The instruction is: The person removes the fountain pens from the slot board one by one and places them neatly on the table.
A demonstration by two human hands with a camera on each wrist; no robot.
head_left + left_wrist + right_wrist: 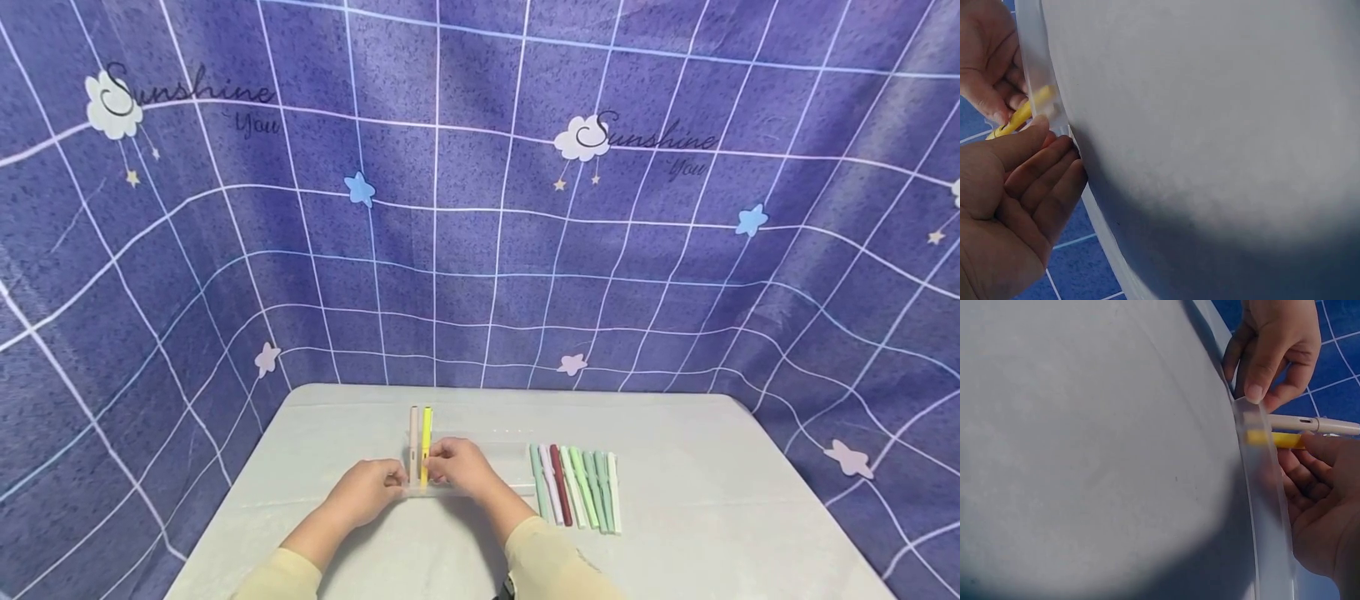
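A clear plastic box (517,485) lies on the table, and my left hand (369,492) pinches its left front corner between thumb and fingers. My right hand (459,467) pinches a yellow pen (427,427) by its barrel. The yellow pen's lower end shows blurred through the box's frosted front wall (1267,487) in the right wrist view. Just left of it, a beige pen (413,427) lies parallel at the box's left end. Both pens' upper ends reach past the back of the box. Fingers partly cover the box's left end.
Right of the box lies a row of several pens: green, lilac, dark red (560,483), white and pale ones. They rest side by side on the white-covered table (697,483). A blue-purple gridded curtain (480,250) surrounds the table's back and sides.
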